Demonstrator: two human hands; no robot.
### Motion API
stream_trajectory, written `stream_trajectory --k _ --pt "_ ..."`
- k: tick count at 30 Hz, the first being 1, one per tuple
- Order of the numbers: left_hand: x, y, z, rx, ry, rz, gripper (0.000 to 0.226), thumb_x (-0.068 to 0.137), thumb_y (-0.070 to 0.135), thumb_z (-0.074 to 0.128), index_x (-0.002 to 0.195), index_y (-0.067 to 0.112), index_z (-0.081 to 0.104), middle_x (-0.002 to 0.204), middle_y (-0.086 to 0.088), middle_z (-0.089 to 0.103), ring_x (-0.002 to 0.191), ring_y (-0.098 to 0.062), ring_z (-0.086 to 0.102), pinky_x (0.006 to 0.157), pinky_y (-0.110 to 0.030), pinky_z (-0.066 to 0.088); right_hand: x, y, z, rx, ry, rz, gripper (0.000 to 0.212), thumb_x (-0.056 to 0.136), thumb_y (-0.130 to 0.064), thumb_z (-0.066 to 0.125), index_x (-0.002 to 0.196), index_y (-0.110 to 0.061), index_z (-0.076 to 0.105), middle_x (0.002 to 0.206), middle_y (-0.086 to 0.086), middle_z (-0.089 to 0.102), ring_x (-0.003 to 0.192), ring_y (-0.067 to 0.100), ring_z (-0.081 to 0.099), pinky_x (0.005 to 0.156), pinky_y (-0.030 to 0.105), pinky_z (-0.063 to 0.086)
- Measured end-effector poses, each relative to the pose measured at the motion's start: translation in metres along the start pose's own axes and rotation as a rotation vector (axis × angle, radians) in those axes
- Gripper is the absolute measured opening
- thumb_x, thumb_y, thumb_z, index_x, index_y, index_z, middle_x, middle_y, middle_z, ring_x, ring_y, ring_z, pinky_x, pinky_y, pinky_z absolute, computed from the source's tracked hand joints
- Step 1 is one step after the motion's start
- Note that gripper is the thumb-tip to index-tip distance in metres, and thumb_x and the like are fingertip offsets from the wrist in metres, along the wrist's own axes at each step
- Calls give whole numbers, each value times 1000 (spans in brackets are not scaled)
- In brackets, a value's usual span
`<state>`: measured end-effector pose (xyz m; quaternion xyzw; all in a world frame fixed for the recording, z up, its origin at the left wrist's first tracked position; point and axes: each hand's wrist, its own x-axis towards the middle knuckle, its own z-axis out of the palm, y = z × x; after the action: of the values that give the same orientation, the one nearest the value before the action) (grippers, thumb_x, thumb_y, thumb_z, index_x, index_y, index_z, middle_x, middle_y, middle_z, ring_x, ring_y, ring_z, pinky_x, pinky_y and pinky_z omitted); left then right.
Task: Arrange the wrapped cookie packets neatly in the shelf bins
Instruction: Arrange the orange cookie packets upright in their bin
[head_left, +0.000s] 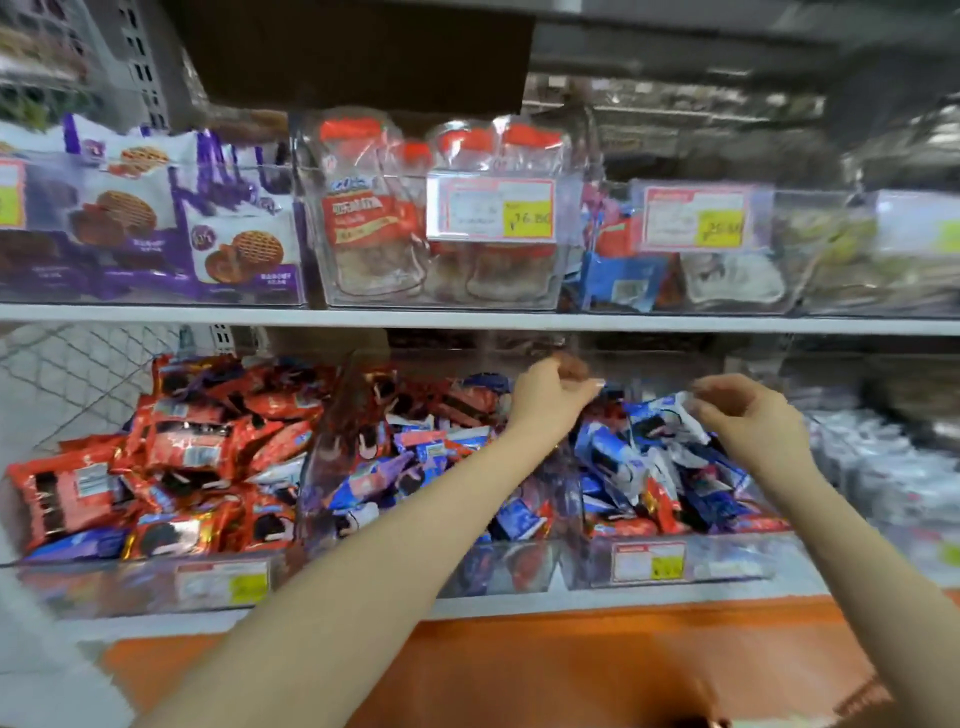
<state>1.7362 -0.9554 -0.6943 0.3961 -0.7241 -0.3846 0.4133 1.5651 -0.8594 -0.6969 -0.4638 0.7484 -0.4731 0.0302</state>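
Sorting barely begun: cookie packets (618, 457) lie jumbled in the lower clear bins (519, 571), reds and blues mixed together.
Left hand (550, 397) hovers at the back of the middle bin and right hand (748, 421) over the blue heap beside it. Both have curled fingers, but blur hides whether either pinches a packet. Upper shelf edge (467, 318) sits close above the knuckles and clear bin walls hem each side, so lifting room looks tight.
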Motion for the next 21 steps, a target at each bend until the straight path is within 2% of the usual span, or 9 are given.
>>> stream_trajectory --k 2,4,6,9,12,14,16,18,21 --pt "-5 -8 -2 22 -26 15 17 86 17 66 99 7 65 100 -9 69 92 -20 63 80 -25 46 -1 5 2 -97 -9 -29 18 84 -8 66 101 -6 68 93 10 67 80 17 57 72 23 37" --pt "-13 -18 -16 91 -30 72 10 87 12 63 96 8 65 99 -7 67 83 -14 59 77 -23 44 -5 -4 6 -136 -9 -112 16 83 -7 66 99 -7 69 92 11 68 78 20 59 72 23 37" --pt "-22 -28 -37 151 -27 141 6 86 8 63 92 7 65 96 -8 66 77 -11 56 74 -20 43 -12 -16 13 -81 -51 -155 12 83 -6 67 94 -10 69 85 6 67 73 17 58 68 19 36" --pt "-41 -41 -79 213 -45 197 8 85 2 62 90 7 64 93 -6 61 77 -9 56 69 -7 40 -29 -37 34 5 -162 -242 12 83 -5 66 88 -16 68 77 -6 65 64 -2 57 63 7 38" --pt "-59 -58 -128 314 -40 210 15 84 1 62 87 17 62 92 -2 59 81 -9 57 68 -11 42 -44 -58 64 55 -294 -319 14 85 -7 65 87 -21 67 77 -14 64 70 2 59 65 7 42" --pt "-69 -69 -159 359 1 193 16 84 1 63 88 17 62 92 -1 60 84 -7 57 69 -14 44 -53 -73 82 85 -368 -375 15 85 -8 65 87 -23 67 79 -14 64 72 8 60 66 9 42" --pt "-79 -81 -194 393 81 162 15 84 1 64 89 15 63 93 2 59 83 -6 58 70 -9 43 -63 -92 103 107 -433 -437 17 85 -10 65 87 -26 66 80 -16 64 71 4 59 68 11 43" --pt "-82 -87 -218 405 158 140 13 83 1 65 88 13 64 93 2 59 83 -6 58 71 -9 42 -68 -103 115 124 -465 -481 14 86 -10 65 88 -23 69 82 -16 64 76 5 60 72 18 47" --pt "-88 -102 -258 471 281 97 16 83 0 64 86 15 61 92 -2 62 82 -13 59 73 -19 45 -77 -125 137 144 -519 -541 13 86 -7 63 91 -18 70 86 -8 67 74 6 58 73 17 45"
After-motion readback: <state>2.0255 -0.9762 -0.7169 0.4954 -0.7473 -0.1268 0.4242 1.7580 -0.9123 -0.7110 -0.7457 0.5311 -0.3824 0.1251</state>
